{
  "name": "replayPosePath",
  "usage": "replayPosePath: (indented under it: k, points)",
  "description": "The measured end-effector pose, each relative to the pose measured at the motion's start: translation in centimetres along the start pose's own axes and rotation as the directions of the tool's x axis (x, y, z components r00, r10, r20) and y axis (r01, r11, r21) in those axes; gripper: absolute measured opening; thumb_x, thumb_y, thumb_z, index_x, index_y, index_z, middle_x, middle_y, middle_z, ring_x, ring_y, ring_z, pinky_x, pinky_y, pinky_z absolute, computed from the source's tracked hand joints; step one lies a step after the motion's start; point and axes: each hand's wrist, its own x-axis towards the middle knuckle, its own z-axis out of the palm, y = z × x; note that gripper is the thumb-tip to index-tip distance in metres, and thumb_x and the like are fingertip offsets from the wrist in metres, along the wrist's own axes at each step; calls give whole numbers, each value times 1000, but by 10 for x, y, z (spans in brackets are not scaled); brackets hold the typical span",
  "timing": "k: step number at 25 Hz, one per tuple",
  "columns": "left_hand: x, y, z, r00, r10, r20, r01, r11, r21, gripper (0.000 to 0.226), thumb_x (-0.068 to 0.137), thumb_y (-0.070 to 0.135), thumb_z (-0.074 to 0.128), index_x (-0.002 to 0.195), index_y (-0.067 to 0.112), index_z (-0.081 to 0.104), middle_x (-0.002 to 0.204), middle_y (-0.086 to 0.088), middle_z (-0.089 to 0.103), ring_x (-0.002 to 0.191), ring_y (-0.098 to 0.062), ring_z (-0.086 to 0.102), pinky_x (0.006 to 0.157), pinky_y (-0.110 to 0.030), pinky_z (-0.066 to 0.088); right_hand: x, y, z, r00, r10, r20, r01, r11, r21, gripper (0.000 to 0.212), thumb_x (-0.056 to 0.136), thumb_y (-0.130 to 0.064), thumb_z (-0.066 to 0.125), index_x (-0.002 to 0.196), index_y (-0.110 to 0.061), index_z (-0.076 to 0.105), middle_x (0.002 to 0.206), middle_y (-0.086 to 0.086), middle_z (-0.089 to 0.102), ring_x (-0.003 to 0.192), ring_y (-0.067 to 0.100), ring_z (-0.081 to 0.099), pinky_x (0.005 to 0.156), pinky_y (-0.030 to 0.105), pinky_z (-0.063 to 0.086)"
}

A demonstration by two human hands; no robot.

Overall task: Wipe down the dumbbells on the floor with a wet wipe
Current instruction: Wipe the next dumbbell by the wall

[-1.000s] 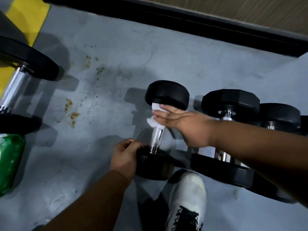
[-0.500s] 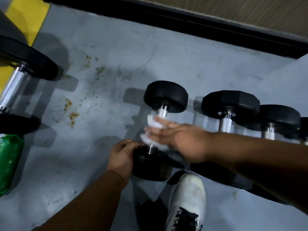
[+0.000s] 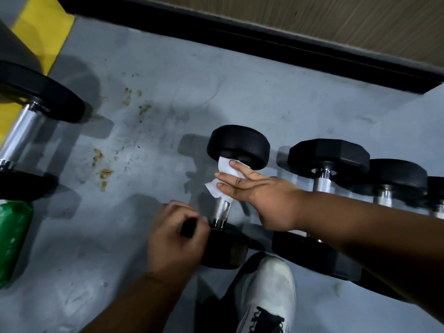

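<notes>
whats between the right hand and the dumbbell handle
In the head view, a white wet wipe lies between the right hand and the chrome dumbbell handle.

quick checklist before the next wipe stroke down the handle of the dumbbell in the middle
1. Wet wipe on the handle: ok, it is wrapped over the upper part, next to the far head.
2. Right hand pressing the wipe: ok, straight fingers lie on it.
3. Left hand steadying the dumbbell: ok, its fingers curl over the near head.
4. Path down the handle: ok, the bare knurled part below the wipe is unobstructed.
5. White shoe clear of the near head: cannot tell, they sit very close.
6. Underside of the handle wiped: cannot tell, hidden.
</notes>
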Motion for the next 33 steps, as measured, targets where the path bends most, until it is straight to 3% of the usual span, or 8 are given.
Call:
replayPosePath:
  k: [5, 8, 13, 17, 22, 25, 28, 33]
  points:
    - [-17, 16, 15, 837, 449, 311, -520, 830, 201, 16, 81, 30, 74, 88, 15, 75, 95, 2, 68, 78, -28, 63, 69, -42, 46, -5, -3, 15, 998, -48, -35, 47, 999, -17, 104, 88, -1, 55, 166, -46, 4, 164, -36, -23, 153, 2, -32, 115, 36, 45]
    - [-19, 9, 20, 852, 458, 254, -519, 802, 296, 15, 81, 29, 71, 82, 15, 73, 88, -1, 69, 73, -30, 63, 65, -43, 47, -7, -9, 22, 972, -237, 1, 237, 972, 2, 89, 94, -10, 64, 165, -41, 21, 171, -29, -5, 158, 6, -21, 116, 45, 46]
    - [-17, 2, 14, 860, 452, 238, -507, 813, 287, 18, 83, 31, 67, 82, 13, 72, 87, -2, 67, 71, -29, 61, 65, -43, 47, 7, 11, 3, 992, -21, -127, 23, 1000, 17, 108, 81, 7, 53, 167, -40, 9, 166, -33, -16, 158, 2, -20, 116, 41, 46]
    - [-15, -2, 11, 862, 452, 230, -504, 819, 276, 22, 85, 32, 63, 80, 12, 70, 85, -6, 67, 71, -34, 61, 65, -44, 47, -2, -18, 30, 966, -256, -15, 257, 966, 39, 101, 84, -1, 67, 166, -36, 19, 174, -24, -3, 161, 11, -16, 113, 44, 49]
    - [-14, -7, 8, 876, 436, 206, -478, 843, 247, 20, 82, 31, 66, 81, 11, 71, 86, -2, 66, 70, -29, 60, 64, -43, 45, 9, -3, -19, 999, 12, -30, -11, 1000, 17, 107, 81, 7, 50, 168, -39, 6, 171, -28, -14, 156, 0, -23, 110, 23, 43]
    - [-13, -9, 7, 869, 447, 211, -490, 836, 247, 22, 82, 32, 65, 81, 11, 71, 86, -4, 67, 71, -30, 61, 64, -43, 46, 0, -23, 9, 992, -122, 23, 120, 990, 73, 109, 81, 5, 56, 168, -39, 6, 171, -27, -13, 154, 5, -30, 103, 6, 37]
    - [-12, -11, 7, 870, 450, 203, -489, 841, 231, 22, 82, 32, 65, 81, 11, 71, 86, -4, 67, 72, -31, 62, 65, -44, 47, 1, -20, 18, 979, -204, -9, 204, 978, 44, 107, 82, 1, 64, 167, -39, 13, 172, -27, -7, 157, 4, -24, 121, 40, 40]
    - [-12, -12, 5, 873, 449, 189, -483, 849, 215, 22, 83, 32, 65, 82, 11, 72, 87, -2, 67, 73, -28, 61, 67, -40, 45, 1, -20, 7, 999, -14, -33, 16, 998, 63, 109, 81, 5, 52, 167, -41, 4, 169, -29, -16, 153, 0, -32, 103, 24, 49]
